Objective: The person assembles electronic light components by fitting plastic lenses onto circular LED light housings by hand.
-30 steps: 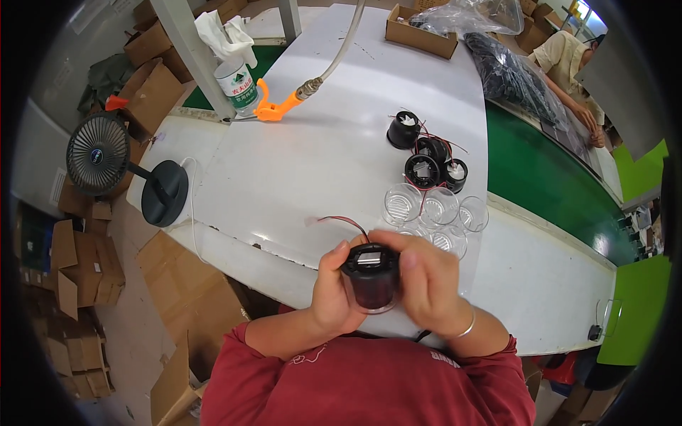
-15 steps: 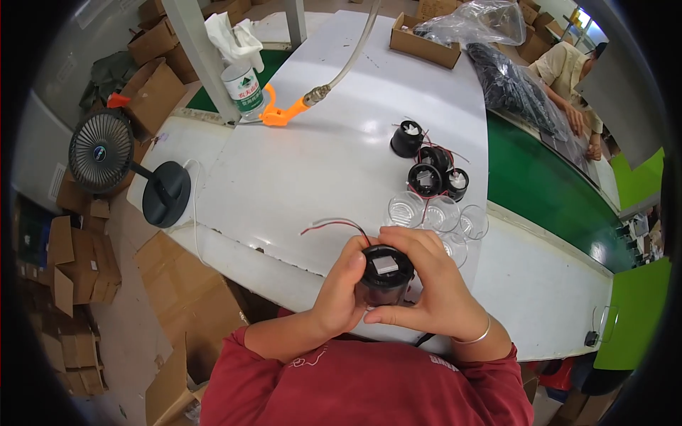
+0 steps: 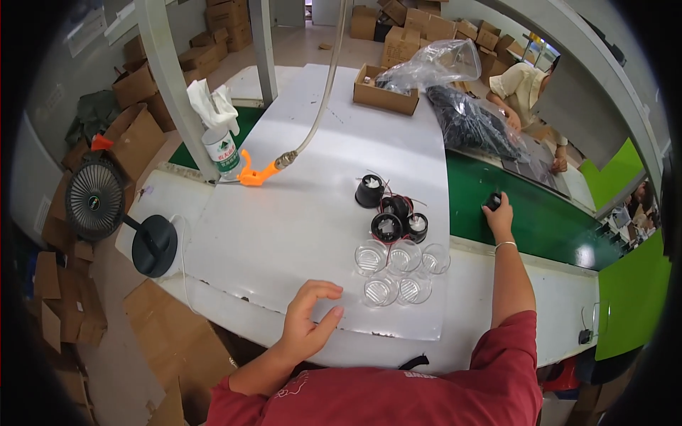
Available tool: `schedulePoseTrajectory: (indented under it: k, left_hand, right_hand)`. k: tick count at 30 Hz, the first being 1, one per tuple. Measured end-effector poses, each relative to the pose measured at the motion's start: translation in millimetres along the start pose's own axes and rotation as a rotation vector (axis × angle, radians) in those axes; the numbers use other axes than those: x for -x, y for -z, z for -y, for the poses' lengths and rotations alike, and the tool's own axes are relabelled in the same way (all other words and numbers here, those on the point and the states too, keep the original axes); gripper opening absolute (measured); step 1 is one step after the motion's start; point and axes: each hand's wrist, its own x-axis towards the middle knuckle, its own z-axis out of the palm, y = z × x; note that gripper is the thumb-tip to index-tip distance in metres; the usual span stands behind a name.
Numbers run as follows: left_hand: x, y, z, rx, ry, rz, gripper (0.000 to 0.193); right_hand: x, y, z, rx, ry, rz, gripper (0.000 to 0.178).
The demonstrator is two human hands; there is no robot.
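Observation:
My right hand [image 3: 503, 219] is stretched out to the right over the green belt [image 3: 469, 206], its fingers closed round a small black cylindrical part [image 3: 493, 201]. Whether that part touches the belt cannot be made out. My left hand [image 3: 310, 323] hangs empty above the white table [image 3: 270, 248], thumb and fingers apart. Between the hands, several clear plastic cups [image 3: 405, 255] stand close together. Just behind them sits a cluster of black cylindrical parts [image 3: 387, 227] with thin red and pale wires; one black part [image 3: 369, 192] stands at its left.
An orange air gun [image 3: 257, 172] hangs on a hose beside a bottle [image 3: 222, 150]. At the left is a black fan [image 3: 153, 245]. A cardboard tray [image 3: 387, 91] and a plastic bag of black parts [image 3: 472, 124] lie farther back. Another person [image 3: 522, 92] works across the belt.
My right hand has carried the black cylindrical part from in front of me to over the belt. The left hand has let go of it and opened. The view has tilted up.

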Motion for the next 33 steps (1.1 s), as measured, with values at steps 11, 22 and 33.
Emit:
schedulePoseTrajectory:
  k: [11,22,33]
  left_hand:
    - [-73.4,-38.0,-155.4,-0.111,-0.854,0.484,0.01]
    - [-62.8,-4.3,-167.1,-0.199,-0.782,0.568,0.029]
    - [-41.5,6.3,-84.0,-0.384,-1.566,-0.323,0.03]
  right_hand:
    - [80.7,33.8,275.1,-0.082,0.818,0.397,0.063]
    - [86.5,43.2,315.6,-0.339,0.821,0.502,0.053]
    - [158.4,177.6,273.5,-1.292,0.63,0.908,0.063]
